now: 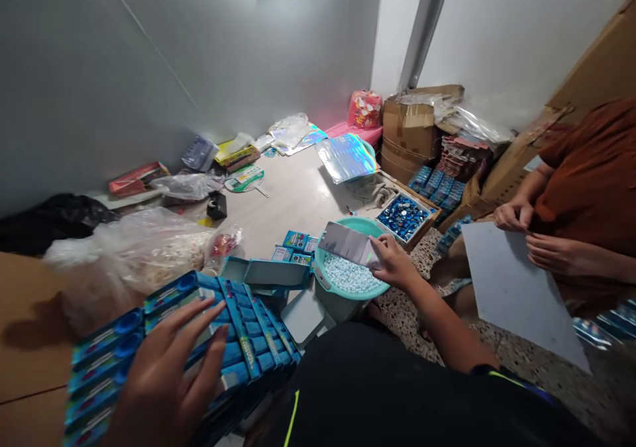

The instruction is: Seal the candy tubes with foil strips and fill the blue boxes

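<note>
On terrazzo (412,314) by grey walls (124,83), left hand (163,374) spread on packets (238,328), right hand (392,261) seemingly pinching foil (345,243)

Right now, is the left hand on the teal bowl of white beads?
No, the left hand rests on stacked blue packets instead.
</note>
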Demonstrator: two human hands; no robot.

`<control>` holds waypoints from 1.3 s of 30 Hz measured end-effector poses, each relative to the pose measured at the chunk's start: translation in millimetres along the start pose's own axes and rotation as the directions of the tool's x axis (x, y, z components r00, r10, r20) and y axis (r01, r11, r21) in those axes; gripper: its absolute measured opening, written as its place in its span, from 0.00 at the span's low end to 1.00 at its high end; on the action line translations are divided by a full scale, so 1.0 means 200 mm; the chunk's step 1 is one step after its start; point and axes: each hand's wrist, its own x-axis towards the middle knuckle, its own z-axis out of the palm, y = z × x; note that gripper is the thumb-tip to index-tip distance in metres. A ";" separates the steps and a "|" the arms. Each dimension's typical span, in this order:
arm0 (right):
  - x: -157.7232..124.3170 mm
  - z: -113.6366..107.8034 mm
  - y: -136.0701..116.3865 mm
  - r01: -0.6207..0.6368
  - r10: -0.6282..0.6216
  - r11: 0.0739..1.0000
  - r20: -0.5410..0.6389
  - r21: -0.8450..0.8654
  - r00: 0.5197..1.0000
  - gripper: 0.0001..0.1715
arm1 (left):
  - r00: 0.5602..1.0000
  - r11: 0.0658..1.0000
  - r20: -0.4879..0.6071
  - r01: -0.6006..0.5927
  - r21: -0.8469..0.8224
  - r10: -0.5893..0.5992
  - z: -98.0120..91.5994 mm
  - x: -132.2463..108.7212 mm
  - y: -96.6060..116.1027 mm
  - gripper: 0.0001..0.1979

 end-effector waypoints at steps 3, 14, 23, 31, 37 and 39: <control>-0.06 -0.15 -0.11 0.261 -0.251 0.964 -0.166 0.041 0.954 0.48 | 0.966 0.960 0.117 -0.245 0.134 0.230 0.05 0.14 0.06 0.28; -0.24 -0.27 -0.54 0.624 -0.580 0.780 -0.423 -0.042 0.696 0.53 | 0.989 0.967 0.117 -0.117 0.225 0.092 -0.03 0.16 0.16 0.25; -0.08 -0.35 -0.68 0.781 -0.744 0.616 -0.248 0.106 0.620 0.55 | 0.994 0.997 0.109 -0.014 0.071 0.006 -0.08 0.01 0.13 0.10; 0.01 -0.48 -1.03 0.772 -0.753 0.539 -0.219 0.337 0.621 0.13 | 0.982 0.995 0.167 0.095 -0.032 -0.088 -0.05 -0.04 0.20 0.08; 0.01 -0.46 -1.06 0.702 -0.713 0.577 -0.162 0.417 0.682 0.13 | 0.997 0.997 0.075 0.028 0.077 -0.034 -0.01 -0.04 0.22 0.09; 0.01 -0.46 -1.06 0.666 -0.672 0.608 -0.168 0.433 0.722 0.12 | 0.997 0.979 -0.007 -0.072 0.191 0.074 0.02 -0.03 0.21 0.12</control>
